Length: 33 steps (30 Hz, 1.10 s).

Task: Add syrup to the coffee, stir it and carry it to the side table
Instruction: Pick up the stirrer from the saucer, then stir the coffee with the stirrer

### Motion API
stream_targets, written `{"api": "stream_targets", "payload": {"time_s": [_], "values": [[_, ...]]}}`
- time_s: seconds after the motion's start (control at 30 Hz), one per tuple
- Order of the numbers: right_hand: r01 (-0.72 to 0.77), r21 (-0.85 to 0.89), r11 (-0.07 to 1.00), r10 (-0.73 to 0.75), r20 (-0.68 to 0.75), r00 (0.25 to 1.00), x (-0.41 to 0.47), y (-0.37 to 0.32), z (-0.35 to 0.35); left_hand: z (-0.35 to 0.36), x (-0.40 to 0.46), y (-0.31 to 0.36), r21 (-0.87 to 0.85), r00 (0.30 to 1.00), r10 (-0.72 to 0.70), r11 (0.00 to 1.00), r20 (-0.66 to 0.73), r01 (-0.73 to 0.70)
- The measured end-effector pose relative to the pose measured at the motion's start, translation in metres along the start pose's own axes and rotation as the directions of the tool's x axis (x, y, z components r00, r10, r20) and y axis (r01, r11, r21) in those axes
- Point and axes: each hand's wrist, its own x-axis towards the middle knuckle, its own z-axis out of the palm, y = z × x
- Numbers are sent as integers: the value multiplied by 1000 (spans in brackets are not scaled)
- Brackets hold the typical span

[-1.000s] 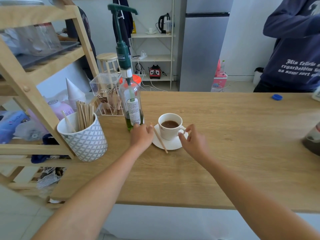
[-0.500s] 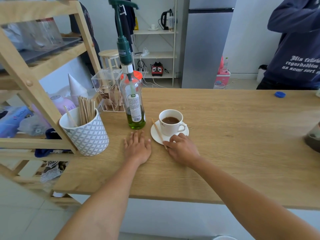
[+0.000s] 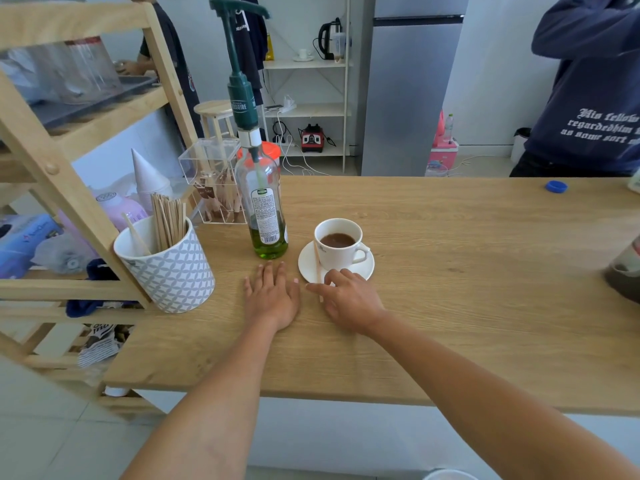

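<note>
The left hand [image 3: 272,296] lies flat on the wooden table [image 3: 450,271], palm down. Its fingers are spread out straight and hold nothing. Just past its fingertips stands the syrup bottle [image 3: 265,209], with green syrup at the bottom and a tall dark green pump [image 3: 239,64] on top. The fingertips are close to the bottle but do not touch it.

The right hand [image 3: 349,299] also rests on the table, right beside the left hand. Its fingers are loosely bent and open, not gripping anything. Two fingertips rest on the near edge of the white saucer [image 3: 367,268]. The pointer finger reaches out toward the left hand.

The white coffee cup [image 3: 337,247] sits on the saucer, just beyond the right fingers. It has brown coffee inside, and its handle points to the right. A thin wooden stir stick [image 3: 317,268] leans on the saucer by the cup, and its near end slips under the right fingers.

Off to the left of the left hand is a patterned cup [image 3: 169,271] full of more wooden sticks.
</note>
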Motion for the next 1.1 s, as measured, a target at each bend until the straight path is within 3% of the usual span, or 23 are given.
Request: {"api": "stream_targets", "payload": {"time_s": [0.13,0.33,0.53,0.63,0.73,0.83,1.1], "values": [[8,11,1000,-9,25,1000,3,-1,-3,0,0,0,0,1000,1,1000,-5,-1],[101,3,995,-95,-314,945,2,-7,-7,2,2,-1,3,1000,-4,1000,-5,4],[56,137,989,31,-566,824,14,-19,-52,2,3,-2,11,1000,10,1000,-3,-10],[-9,295,956,200,-626,754,23,-11,-82,3,2,-3,19,1000,4,1000,7,-4],[-126,414,902,370,-585,722,29,10,-99,2,2,-2,17,1000,5,1000,10,-5],[-235,462,855,455,-451,768,32,28,-97,2,2,-1,11,1000,3,1000,17,-3],[-313,473,824,472,-268,840,60,25,-75,0,2,-1,5,1000,11,1000,16,-11]]}}
